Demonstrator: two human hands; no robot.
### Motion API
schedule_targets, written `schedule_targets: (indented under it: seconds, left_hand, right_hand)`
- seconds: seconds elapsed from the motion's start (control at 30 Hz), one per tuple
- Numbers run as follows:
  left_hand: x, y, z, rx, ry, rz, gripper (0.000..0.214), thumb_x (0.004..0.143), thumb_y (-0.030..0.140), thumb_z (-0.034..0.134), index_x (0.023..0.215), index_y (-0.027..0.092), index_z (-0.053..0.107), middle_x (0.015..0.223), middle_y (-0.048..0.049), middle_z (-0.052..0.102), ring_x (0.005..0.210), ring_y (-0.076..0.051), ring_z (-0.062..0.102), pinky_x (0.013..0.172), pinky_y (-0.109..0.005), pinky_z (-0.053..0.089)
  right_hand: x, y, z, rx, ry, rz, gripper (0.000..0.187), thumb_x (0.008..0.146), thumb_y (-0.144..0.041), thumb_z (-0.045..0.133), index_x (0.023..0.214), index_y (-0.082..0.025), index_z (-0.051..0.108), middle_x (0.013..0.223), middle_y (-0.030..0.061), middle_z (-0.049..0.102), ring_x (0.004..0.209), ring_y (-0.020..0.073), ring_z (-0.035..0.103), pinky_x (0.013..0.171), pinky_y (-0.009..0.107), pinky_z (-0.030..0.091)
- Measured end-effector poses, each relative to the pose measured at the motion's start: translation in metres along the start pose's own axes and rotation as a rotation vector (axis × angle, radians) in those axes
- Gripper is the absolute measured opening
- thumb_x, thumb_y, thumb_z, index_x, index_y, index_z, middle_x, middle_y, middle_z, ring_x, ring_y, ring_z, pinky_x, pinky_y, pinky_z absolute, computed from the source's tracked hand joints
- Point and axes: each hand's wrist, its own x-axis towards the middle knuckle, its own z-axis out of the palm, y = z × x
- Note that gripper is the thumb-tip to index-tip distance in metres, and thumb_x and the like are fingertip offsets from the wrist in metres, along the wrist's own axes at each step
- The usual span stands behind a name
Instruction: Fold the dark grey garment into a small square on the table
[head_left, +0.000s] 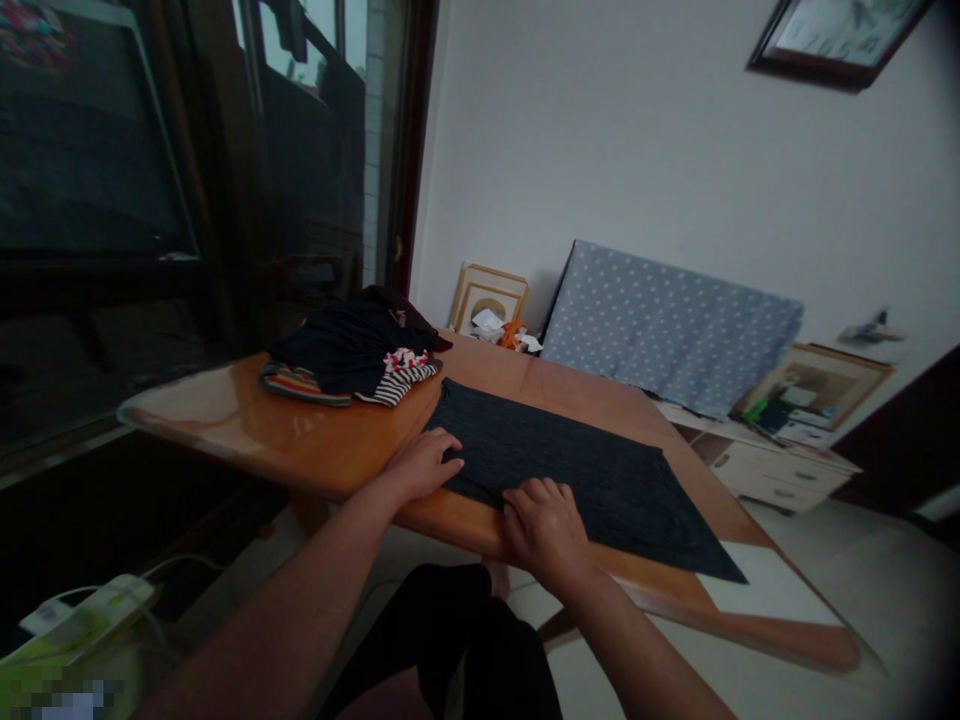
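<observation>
A dark grey garment (555, 455) lies spread flat in a long shape on the wooden table (345, 450); its exact kind cannot be told. My left hand (424, 465) rests at its left near corner, thumb and fingers apart on the fabric. Along the near edge, my right hand (546, 525) has its fingers bent over the cloth with the thumb tucked at the border, apparently pinching it. The garment's right end overlaps a white sheet (780, 585) on the table.
A pile of folded clothes (337, 340), dark with striped pieces, sits at the table's far left. Behind stand a framed picture (491, 285), a star-patterned cloth cover (660, 320) and a white drawer cabinet (780, 475). A power strip (112, 605) with cables is at lower left.
</observation>
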Motion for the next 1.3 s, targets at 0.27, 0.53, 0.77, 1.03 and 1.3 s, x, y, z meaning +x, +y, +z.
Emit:
schedule_targets:
  seconds: [0.27, 0.53, 0.77, 1.03, 1.3]
  left_hand:
    - [-0.002, 0.000, 0.000, 0.022, 0.010, 0.032, 0.024, 0.089, 0.036, 0.065, 0.108, 0.023, 0.070, 0.111, -0.0069, 0.066, 0.105, -0.023, 0.063, 0.094, -0.035, 0.049]
    - [-0.002, 0.002, -0.001, 0.033, 0.002, 0.040, 0.025, 0.089, 0.037, 0.064, 0.108, 0.022, 0.071, 0.111, -0.0081, 0.067, 0.105, -0.023, 0.063, 0.094, -0.035, 0.050]
    - [-0.004, 0.006, -0.004, 0.073, -0.006, 0.071, 0.026, 0.092, 0.036, 0.060, 0.110, 0.022, 0.071, 0.112, -0.0088, 0.067, 0.106, -0.023, 0.064, 0.094, -0.034, 0.050]
    - [0.004, -0.007, 0.000, 0.107, -0.019, 0.116, 0.032, 0.094, 0.043, 0.054, 0.111, 0.021, 0.070, 0.113, -0.0089, 0.068, 0.108, -0.024, 0.063, 0.098, -0.037, 0.049]
    - [0.010, -0.013, 0.000, 0.086, -0.047, 0.115, 0.038, 0.092, 0.049, 0.053, 0.109, 0.021, 0.071, 0.114, -0.0094, 0.069, 0.108, -0.026, 0.064, 0.099, -0.040, 0.049]
  right_hand:
    - [-0.012, -0.001, 0.010, 0.115, 0.045, 0.091, 0.021, 0.098, -0.026, 0.052, 0.109, -0.026, 0.070, 0.095, 0.0055, 0.064, 0.095, 0.0233, 0.053, 0.082, 0.037, 0.032]
    - [-0.017, 0.000, 0.021, 0.163, 0.144, 0.134, 0.019, 0.095, -0.021, 0.052, 0.104, -0.023, 0.069, 0.092, 0.0061, 0.063, 0.093, 0.0233, 0.054, 0.085, 0.036, 0.036]
    - [-0.017, 0.003, 0.023, 0.206, 0.154, 0.159, 0.016, 0.094, -0.022, 0.055, 0.098, -0.023, 0.070, 0.090, 0.0056, 0.063, 0.093, 0.0225, 0.054, 0.086, 0.035, 0.037]
    - [-0.012, 0.003, 0.016, 0.201, 0.131, 0.213, 0.016, 0.094, -0.026, 0.057, 0.093, -0.023, 0.072, 0.091, 0.0044, 0.064, 0.092, 0.0204, 0.055, 0.083, 0.032, 0.038]
    - [-0.027, 0.016, 0.004, 0.254, 0.107, 0.215, 0.014, 0.094, -0.023, 0.059, 0.097, -0.024, 0.072, 0.093, 0.0025, 0.067, 0.093, 0.0176, 0.057, 0.083, 0.029, 0.041]
